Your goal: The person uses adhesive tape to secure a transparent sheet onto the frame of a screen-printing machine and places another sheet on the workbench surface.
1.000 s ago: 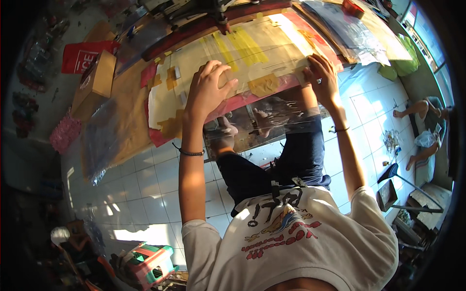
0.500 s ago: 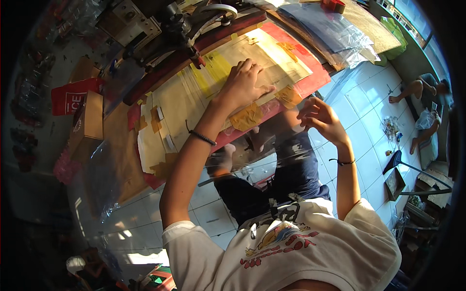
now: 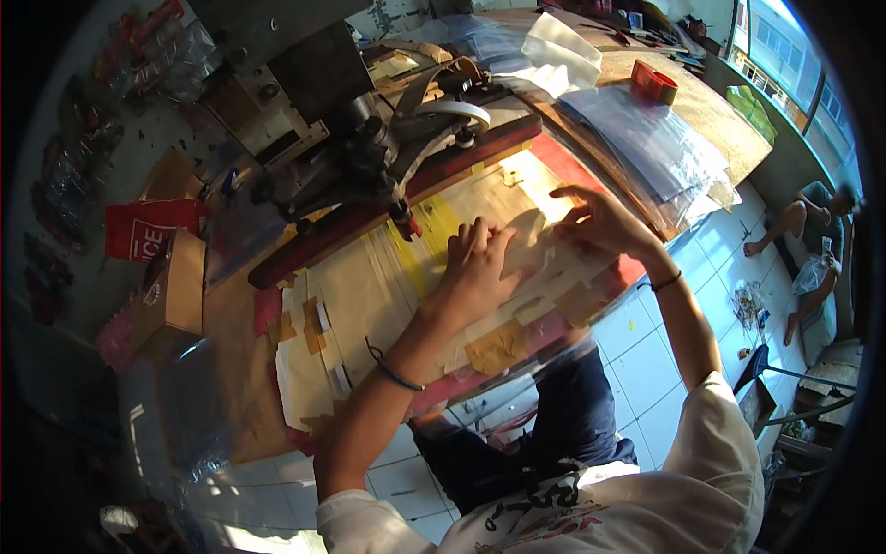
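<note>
Probably stiff yet light, the board [image 3: 365, 282] lies flat beneath both hands, just near of the bar [image 3: 323, 238]; its tape patches may be slick or lift, so the outer edges look the best hold. The left hand [image 3: 480, 268] spreads bent fingers over its middle; the right hand [image 3: 604, 226] curls loosely farther right, whether pinching anything I cannot tell. The press [image 3: 369, 138] crowds the far side; the near edge, toward the knees, offers more room.
</note>
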Demonstrator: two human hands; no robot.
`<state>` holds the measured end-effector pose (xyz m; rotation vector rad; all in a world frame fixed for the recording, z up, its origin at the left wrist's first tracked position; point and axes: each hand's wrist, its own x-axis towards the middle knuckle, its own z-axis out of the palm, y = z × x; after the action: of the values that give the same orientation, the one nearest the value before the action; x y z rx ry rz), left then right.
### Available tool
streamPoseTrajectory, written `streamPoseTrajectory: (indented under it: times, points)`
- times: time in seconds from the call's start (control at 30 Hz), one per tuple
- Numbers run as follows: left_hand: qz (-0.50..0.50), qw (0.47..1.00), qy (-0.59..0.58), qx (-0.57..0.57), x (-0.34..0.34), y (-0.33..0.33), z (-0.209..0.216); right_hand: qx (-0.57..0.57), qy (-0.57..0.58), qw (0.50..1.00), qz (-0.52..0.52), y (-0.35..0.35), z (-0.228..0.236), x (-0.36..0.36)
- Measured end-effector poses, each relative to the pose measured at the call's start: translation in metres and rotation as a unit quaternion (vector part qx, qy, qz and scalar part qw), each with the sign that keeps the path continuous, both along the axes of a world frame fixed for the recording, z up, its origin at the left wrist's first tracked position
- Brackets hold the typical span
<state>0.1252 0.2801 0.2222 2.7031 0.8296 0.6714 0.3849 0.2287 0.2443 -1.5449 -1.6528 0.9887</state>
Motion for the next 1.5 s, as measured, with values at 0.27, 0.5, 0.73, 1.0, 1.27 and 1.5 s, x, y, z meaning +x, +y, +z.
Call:
streamPoseTrajectory:
  times: [0.27,0.5,0.73,1.0,1.27,1.5]
  points:
    - [-0.013,0.993,-0.074,-0.088,0.002,0.01,0.022,0.151,0.226,0.961,-0.041,-0.019,-0.007,0.005]
    - [-0.039,0.996,-0.035,0.079,0.001,0.007,0.015,0.155,-0.163,0.973,0.053,0.016,0.018,-0.002]
    - [0.01,0.977,0.093,0.19,0.001,-0.002,0.017,0.351,-0.239,0.891,0.16,0.035,0.028,0.026]
    - [0.043,0.975,0.115,0.183,0.004,-0.002,0.007,0.159,-0.483,0.847,0.156,0.082,0.032,-0.032]
    - [0.057,0.986,0.111,0.114,0.002,-0.009,0.012,0.277,-0.34,0.883,0.169,0.109,-0.005,-0.004]
    - [0.037,0.991,0.103,0.076,0.002,-0.002,0.011,0.231,-0.353,0.899,0.116,0.114,-0.006,-0.005]
